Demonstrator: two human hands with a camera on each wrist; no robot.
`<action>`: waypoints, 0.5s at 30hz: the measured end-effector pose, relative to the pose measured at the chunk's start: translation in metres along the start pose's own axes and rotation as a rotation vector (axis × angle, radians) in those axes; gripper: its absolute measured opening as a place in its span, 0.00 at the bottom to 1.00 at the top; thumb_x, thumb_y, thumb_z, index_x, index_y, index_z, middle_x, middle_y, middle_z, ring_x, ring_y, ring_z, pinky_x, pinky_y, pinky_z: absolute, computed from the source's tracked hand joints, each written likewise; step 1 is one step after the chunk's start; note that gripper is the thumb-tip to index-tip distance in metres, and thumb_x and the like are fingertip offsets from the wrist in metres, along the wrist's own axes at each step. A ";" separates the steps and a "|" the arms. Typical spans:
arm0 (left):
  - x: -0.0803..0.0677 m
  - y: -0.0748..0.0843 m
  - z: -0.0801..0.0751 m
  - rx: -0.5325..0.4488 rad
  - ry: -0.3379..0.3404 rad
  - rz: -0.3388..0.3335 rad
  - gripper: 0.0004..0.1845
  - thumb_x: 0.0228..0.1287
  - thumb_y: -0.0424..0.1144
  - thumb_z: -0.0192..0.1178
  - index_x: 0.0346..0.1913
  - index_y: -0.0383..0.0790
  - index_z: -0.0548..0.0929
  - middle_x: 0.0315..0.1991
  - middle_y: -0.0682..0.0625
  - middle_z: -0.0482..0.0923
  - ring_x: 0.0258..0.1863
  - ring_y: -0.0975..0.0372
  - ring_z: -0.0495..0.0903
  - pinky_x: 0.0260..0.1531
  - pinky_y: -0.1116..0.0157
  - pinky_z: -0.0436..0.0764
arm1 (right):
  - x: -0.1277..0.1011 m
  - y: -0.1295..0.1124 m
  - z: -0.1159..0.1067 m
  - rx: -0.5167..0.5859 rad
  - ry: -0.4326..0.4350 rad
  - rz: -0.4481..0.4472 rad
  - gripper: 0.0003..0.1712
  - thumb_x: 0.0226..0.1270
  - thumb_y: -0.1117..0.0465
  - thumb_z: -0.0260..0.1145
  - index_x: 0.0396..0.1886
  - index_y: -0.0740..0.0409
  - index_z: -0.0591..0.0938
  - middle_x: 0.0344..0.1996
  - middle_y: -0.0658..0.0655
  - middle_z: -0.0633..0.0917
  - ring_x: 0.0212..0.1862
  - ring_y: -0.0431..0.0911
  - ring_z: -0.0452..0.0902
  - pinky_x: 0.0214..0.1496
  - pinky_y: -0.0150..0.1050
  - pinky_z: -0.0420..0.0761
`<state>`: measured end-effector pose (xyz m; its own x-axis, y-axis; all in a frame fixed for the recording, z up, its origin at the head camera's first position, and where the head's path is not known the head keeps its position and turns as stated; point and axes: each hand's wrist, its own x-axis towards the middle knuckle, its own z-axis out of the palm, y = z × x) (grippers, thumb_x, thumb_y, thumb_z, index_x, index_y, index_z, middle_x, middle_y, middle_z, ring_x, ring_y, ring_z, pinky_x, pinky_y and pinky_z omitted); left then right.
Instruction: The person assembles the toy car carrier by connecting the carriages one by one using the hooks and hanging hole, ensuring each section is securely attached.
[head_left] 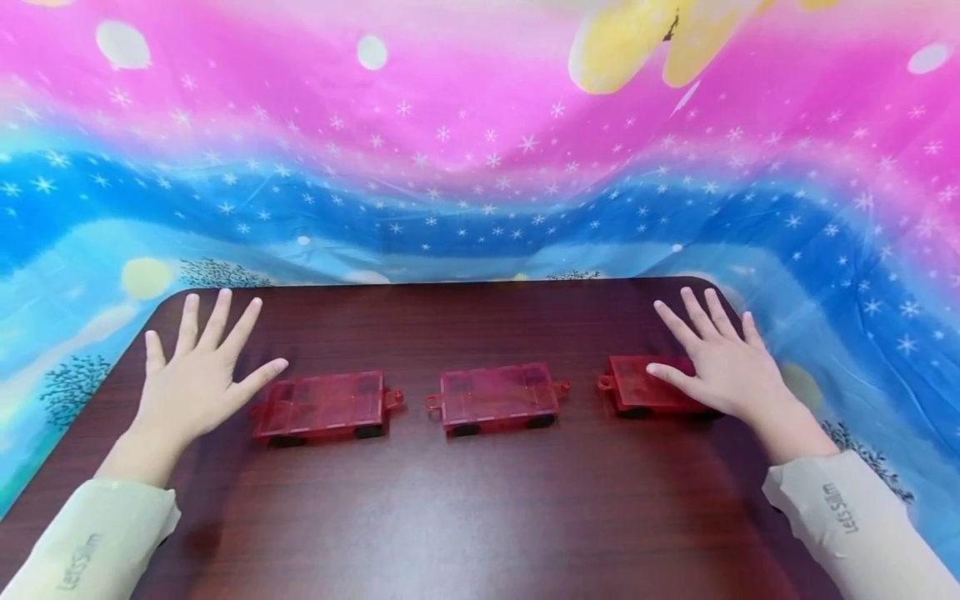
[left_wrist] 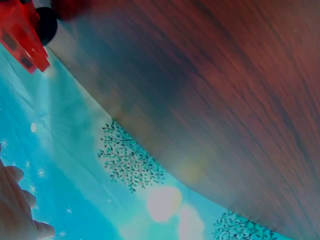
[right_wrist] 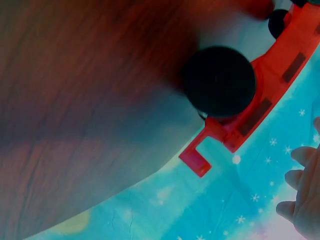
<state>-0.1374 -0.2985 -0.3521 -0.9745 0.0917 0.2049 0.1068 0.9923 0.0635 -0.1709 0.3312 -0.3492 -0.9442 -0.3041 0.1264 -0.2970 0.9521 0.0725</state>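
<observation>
Three translucent red toy wagons with black wheels stand in a row across the brown table. My left hand (head_left: 193, 379), fingers spread, is beside the left wagon (head_left: 330, 404), its thumb overlapping that wagon's far corner in the head view. A middle wagon (head_left: 497, 396) sits between the hands, with a ring at one end and a peg at the other. Spread wide and holding nothing, my right hand (head_left: 723, 367) covers part of the right wagon (head_left: 630, 387) in the head view. The right wrist view shows this wagon's wheel (right_wrist: 220, 81) and hooked end piece (right_wrist: 197, 157) up close.
The dark wood-grain table (head_left: 480, 500) has rounded far corners. Behind it and along its sides hangs a pink and blue cloth (head_left: 465, 183) printed with snowflakes and small trees. Small gaps separate the wagons' end couplings.
</observation>
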 end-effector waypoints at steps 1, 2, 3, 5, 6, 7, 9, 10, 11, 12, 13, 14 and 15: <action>-0.001 0.002 0.000 -0.002 0.001 0.004 0.46 0.57 0.70 0.45 0.72 0.63 0.35 0.74 0.53 0.23 0.69 0.53 0.15 0.55 0.35 0.18 | 0.000 -0.001 0.000 0.005 -0.002 -0.008 0.51 0.57 0.27 0.50 0.73 0.35 0.38 0.74 0.53 0.35 0.73 0.53 0.21 0.64 0.65 0.24; -0.001 0.004 0.000 -0.007 0.003 0.007 0.46 0.57 0.70 0.45 0.72 0.63 0.35 0.74 0.53 0.24 0.70 0.53 0.15 0.55 0.35 0.18 | -0.001 -0.002 0.001 0.012 -0.005 -0.012 0.52 0.56 0.27 0.51 0.73 0.35 0.38 0.74 0.53 0.35 0.73 0.52 0.21 0.65 0.66 0.25; -0.002 0.006 0.000 -0.013 0.004 0.011 0.46 0.57 0.70 0.45 0.72 0.63 0.35 0.74 0.54 0.24 0.70 0.54 0.15 0.55 0.35 0.18 | -0.001 -0.004 0.001 0.020 -0.010 -0.017 0.52 0.56 0.27 0.51 0.73 0.36 0.39 0.74 0.53 0.36 0.73 0.52 0.21 0.65 0.67 0.27; -0.003 0.012 0.000 -0.024 0.009 0.024 0.46 0.57 0.70 0.46 0.72 0.63 0.36 0.74 0.53 0.25 0.70 0.54 0.16 0.56 0.36 0.17 | -0.002 -0.006 0.002 0.029 -0.021 -0.025 0.52 0.56 0.27 0.51 0.73 0.36 0.39 0.74 0.54 0.37 0.73 0.52 0.21 0.65 0.68 0.30; -0.003 0.015 0.000 -0.031 0.013 0.033 0.46 0.57 0.70 0.46 0.72 0.63 0.37 0.74 0.53 0.26 0.70 0.54 0.17 0.56 0.36 0.17 | -0.003 -0.007 0.002 0.034 -0.027 -0.029 0.52 0.56 0.27 0.51 0.73 0.37 0.39 0.74 0.54 0.37 0.73 0.52 0.22 0.65 0.68 0.32; -0.003 0.018 0.000 -0.038 0.016 0.042 0.46 0.57 0.70 0.47 0.73 0.63 0.37 0.74 0.54 0.27 0.71 0.55 0.17 0.56 0.37 0.17 | -0.004 -0.007 0.002 0.040 -0.032 -0.032 0.52 0.56 0.27 0.52 0.74 0.37 0.39 0.74 0.54 0.38 0.73 0.52 0.22 0.65 0.68 0.33; -0.003 0.023 0.000 -0.049 0.023 0.062 0.46 0.56 0.70 0.47 0.73 0.63 0.38 0.75 0.53 0.28 0.71 0.55 0.19 0.57 0.37 0.17 | -0.005 -0.009 0.003 0.048 -0.047 -0.039 0.52 0.56 0.27 0.51 0.74 0.37 0.40 0.74 0.54 0.39 0.73 0.52 0.23 0.66 0.68 0.35; -0.003 0.026 0.001 -0.055 0.028 0.073 0.46 0.56 0.69 0.48 0.73 0.62 0.38 0.75 0.53 0.29 0.71 0.54 0.19 0.58 0.37 0.18 | -0.005 -0.010 0.003 0.051 -0.056 -0.042 0.52 0.56 0.27 0.51 0.74 0.37 0.40 0.74 0.53 0.39 0.74 0.51 0.23 0.66 0.67 0.35; -0.003 0.029 0.001 -0.060 0.031 0.084 0.46 0.56 0.69 0.48 0.73 0.62 0.39 0.75 0.53 0.29 0.72 0.54 0.20 0.58 0.37 0.19 | -0.006 -0.011 0.004 0.057 -0.065 -0.048 0.52 0.56 0.27 0.51 0.74 0.37 0.40 0.74 0.53 0.40 0.74 0.51 0.24 0.66 0.67 0.35; -0.002 0.032 0.001 -0.066 0.035 0.093 0.46 0.56 0.69 0.49 0.73 0.62 0.39 0.75 0.54 0.29 0.72 0.54 0.21 0.59 0.36 0.21 | -0.006 -0.012 0.004 0.065 -0.075 -0.051 0.52 0.56 0.26 0.51 0.74 0.37 0.41 0.74 0.52 0.40 0.74 0.51 0.24 0.67 0.67 0.36; -0.002 0.035 0.001 -0.075 0.037 0.103 0.46 0.56 0.69 0.49 0.73 0.62 0.40 0.75 0.54 0.30 0.72 0.54 0.22 0.59 0.36 0.22 | -0.007 -0.013 0.004 0.072 -0.086 -0.054 0.52 0.55 0.26 0.51 0.74 0.36 0.41 0.74 0.52 0.40 0.74 0.51 0.24 0.67 0.67 0.36; -0.002 0.038 0.000 -0.083 0.041 0.113 0.46 0.56 0.69 0.50 0.73 0.62 0.40 0.75 0.53 0.31 0.72 0.53 0.23 0.59 0.35 0.24 | -0.007 -0.014 0.005 0.080 -0.099 -0.057 0.52 0.55 0.26 0.51 0.73 0.35 0.41 0.74 0.51 0.40 0.74 0.50 0.24 0.67 0.66 0.37; -0.002 0.041 0.000 -0.091 0.042 0.123 0.46 0.56 0.68 0.50 0.73 0.61 0.41 0.75 0.54 0.31 0.73 0.53 0.24 0.60 0.34 0.26 | -0.007 -0.015 0.005 0.090 -0.110 -0.063 0.52 0.55 0.26 0.51 0.73 0.36 0.42 0.74 0.51 0.40 0.74 0.50 0.25 0.67 0.67 0.38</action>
<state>-0.1311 -0.2577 -0.3500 -0.9439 0.2069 0.2573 0.2445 0.9618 0.1233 -0.1600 0.3192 -0.3557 -0.9319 -0.3625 0.0152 -0.3627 0.9318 -0.0127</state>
